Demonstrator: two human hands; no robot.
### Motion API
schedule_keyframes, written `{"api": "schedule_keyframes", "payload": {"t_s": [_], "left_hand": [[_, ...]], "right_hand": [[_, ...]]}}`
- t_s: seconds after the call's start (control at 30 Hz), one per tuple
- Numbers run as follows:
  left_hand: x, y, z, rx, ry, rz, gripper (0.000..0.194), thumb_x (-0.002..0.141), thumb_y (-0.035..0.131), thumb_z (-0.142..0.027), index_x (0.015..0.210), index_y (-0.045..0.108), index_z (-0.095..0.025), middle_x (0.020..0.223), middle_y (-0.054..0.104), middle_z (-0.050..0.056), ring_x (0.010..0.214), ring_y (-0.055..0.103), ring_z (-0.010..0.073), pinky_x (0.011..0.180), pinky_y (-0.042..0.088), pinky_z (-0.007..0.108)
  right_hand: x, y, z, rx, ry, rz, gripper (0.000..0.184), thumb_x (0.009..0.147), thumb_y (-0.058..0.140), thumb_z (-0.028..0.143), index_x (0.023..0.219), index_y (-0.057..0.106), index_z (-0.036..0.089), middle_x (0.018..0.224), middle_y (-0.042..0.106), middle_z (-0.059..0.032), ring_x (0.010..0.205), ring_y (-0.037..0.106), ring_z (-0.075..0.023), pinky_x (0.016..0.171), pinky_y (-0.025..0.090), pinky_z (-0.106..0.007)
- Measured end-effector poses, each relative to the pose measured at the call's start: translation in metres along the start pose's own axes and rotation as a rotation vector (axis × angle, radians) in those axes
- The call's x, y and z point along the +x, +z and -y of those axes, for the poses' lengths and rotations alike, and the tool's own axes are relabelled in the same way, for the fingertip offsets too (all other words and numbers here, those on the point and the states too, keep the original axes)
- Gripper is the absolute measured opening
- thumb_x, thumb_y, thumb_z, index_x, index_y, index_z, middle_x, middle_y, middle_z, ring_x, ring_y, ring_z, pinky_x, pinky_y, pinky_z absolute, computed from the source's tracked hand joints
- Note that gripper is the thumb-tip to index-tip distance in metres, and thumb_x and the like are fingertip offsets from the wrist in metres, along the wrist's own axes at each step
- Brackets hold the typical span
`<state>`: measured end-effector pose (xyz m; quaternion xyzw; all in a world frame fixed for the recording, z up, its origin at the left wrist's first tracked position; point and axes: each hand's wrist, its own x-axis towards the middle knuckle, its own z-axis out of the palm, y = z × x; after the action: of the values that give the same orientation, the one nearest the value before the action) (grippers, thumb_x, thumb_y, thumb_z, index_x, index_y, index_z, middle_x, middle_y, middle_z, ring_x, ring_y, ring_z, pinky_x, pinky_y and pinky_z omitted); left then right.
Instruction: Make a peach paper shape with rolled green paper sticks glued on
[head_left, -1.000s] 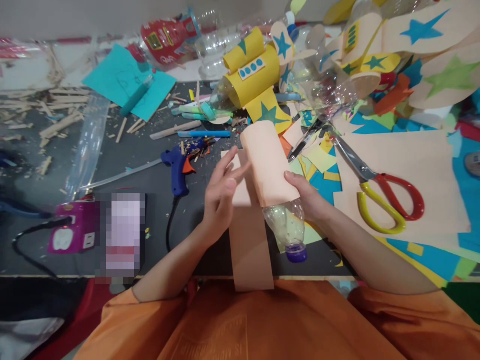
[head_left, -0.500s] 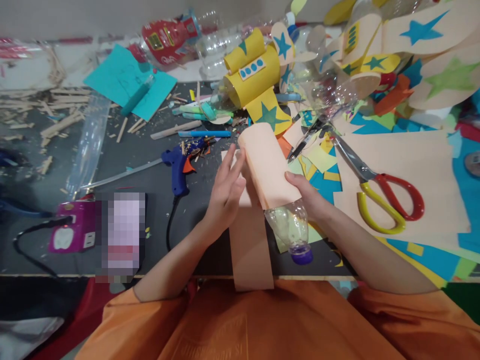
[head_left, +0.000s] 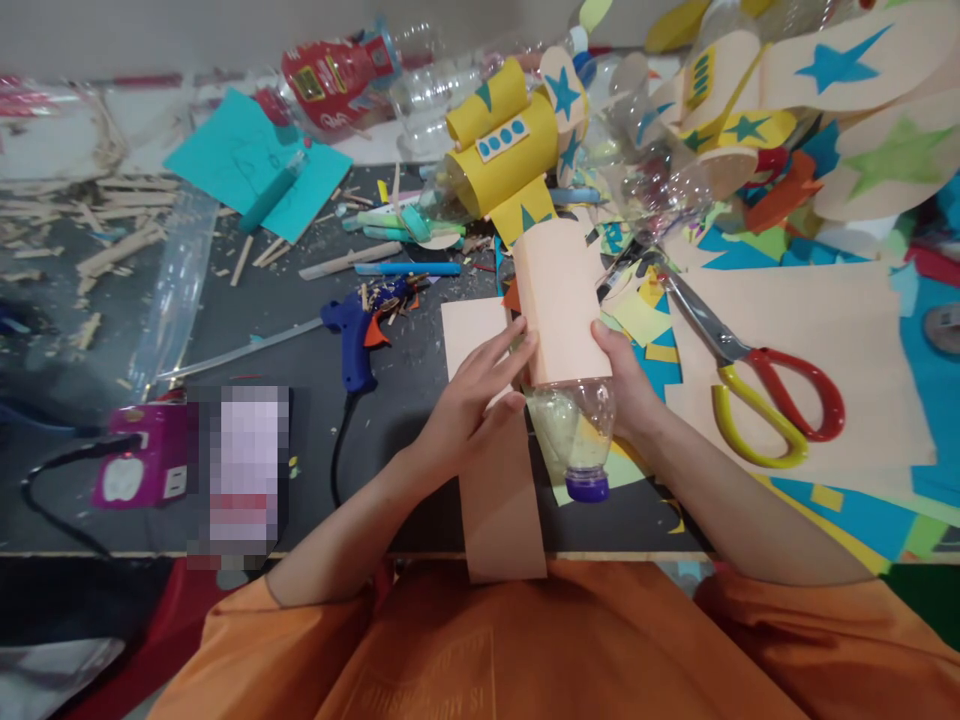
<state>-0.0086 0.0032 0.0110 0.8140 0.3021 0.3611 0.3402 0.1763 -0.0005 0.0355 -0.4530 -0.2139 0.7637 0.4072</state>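
A clear plastic bottle [head_left: 576, 415] with a purple cap [head_left: 587, 485] points its neck toward me. Pale peach paper [head_left: 562, 300] is wrapped around its body. My right hand [head_left: 634, 385] grips the wrapped bottle from the right, thumb on the paper and its other fingers hidden behind. On the left side, my left hand [head_left: 480, 400] has its fingers apart, with the fingertips at the paper's edge. Beneath the left hand lies a long peach paper strip [head_left: 501, 510], which overhangs the table's front edge.
Large scissors [head_left: 739, 355] with red and yellow handles rest on peach paper at right. A blue glue gun [head_left: 356, 335] lies left of the hands. Farther back are a yellow-wrapped bottle [head_left: 510, 150], a red-labelled bottle [head_left: 337, 85] and turquoise paper [head_left: 225, 150].
The wrapped bottle has turned more upright in view and shifted slightly right, its cap swinging left. My left hand has moved right and nearer to me, along the paper's edge.
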Motion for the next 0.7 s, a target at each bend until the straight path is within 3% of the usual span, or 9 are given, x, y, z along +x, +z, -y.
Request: {"api": "schedule_keyframes", "payload": {"t_s": [0.17,0.33,0.43,0.5,0.6,0.7], "left_hand": [[0.000,-0.001,-0.004,-0.043,0.006,0.002,0.050,0.099,0.040,-0.045,0.147,0.037,-0.035,0.157,0.037,0.008,0.143,0.039,0.0262,0.113,0.040,0.049],[-0.002,-0.005,-0.012,-0.126,-0.058,-0.060,0.042,0.100,0.036,-0.045,0.134,0.057,-0.033,0.149,0.049,0.005,0.135,0.049,0.0251,0.110,0.044,0.047],[-0.001,-0.004,-0.011,-0.134,-0.108,-0.088,0.048,0.100,0.031,-0.047,0.142,0.047,-0.032,0.150,0.048,0.006,0.139,0.044,0.0246,0.115,0.039,0.047],[0.000,-0.003,-0.009,-0.113,-0.060,-0.042,0.051,0.099,0.033,-0.049,0.147,0.039,-0.033,0.153,0.043,0.006,0.142,0.040,0.0245,0.116,0.037,0.048],[0.001,-0.001,-0.009,-0.111,0.018,-0.021,0.046,0.099,0.036,-0.046,0.142,0.046,-0.034,0.151,0.045,0.005,0.140,0.044,0.0235,0.115,0.039,0.049],[0.000,-0.001,-0.010,-0.133,0.002,-0.054,0.043,0.101,0.031,-0.043,0.137,0.054,-0.033,0.143,0.056,0.005,0.135,0.050,0.0231,0.112,0.042,0.051]], "right_hand": [[-0.001,0.002,0.001,-0.035,-0.036,-0.061,0.073,0.072,0.053,0.066,0.129,0.053,0.021,0.114,0.070,-0.0118,0.117,0.061,-0.0322,0.094,0.053,-0.049],[-0.001,0.000,0.004,-0.078,-0.048,-0.091,0.078,0.071,0.049,0.072,0.130,0.052,0.021,0.115,0.069,-0.0121,0.116,0.061,-0.0313,0.094,0.053,-0.047],[0.001,-0.001,0.002,-0.125,-0.102,-0.101,0.081,0.072,0.046,0.077,0.131,0.051,0.021,0.114,0.070,-0.0118,0.115,0.061,-0.0313,0.092,0.053,-0.047],[0.002,-0.001,0.000,-0.131,-0.145,-0.103,0.081,0.072,0.047,0.077,0.131,0.051,0.021,0.113,0.070,-0.0118,0.115,0.061,-0.0312,0.092,0.052,-0.047],[0.003,-0.001,-0.001,-0.121,-0.177,-0.107,0.079,0.073,0.051,0.074,0.132,0.051,0.021,0.113,0.070,-0.0120,0.116,0.061,-0.0312,0.093,0.052,-0.047],[0.002,-0.001,0.000,-0.138,-0.182,-0.104,0.080,0.073,0.051,0.076,0.132,0.051,0.021,0.113,0.070,-0.0125,0.117,0.060,-0.0318,0.095,0.051,-0.048]]}}
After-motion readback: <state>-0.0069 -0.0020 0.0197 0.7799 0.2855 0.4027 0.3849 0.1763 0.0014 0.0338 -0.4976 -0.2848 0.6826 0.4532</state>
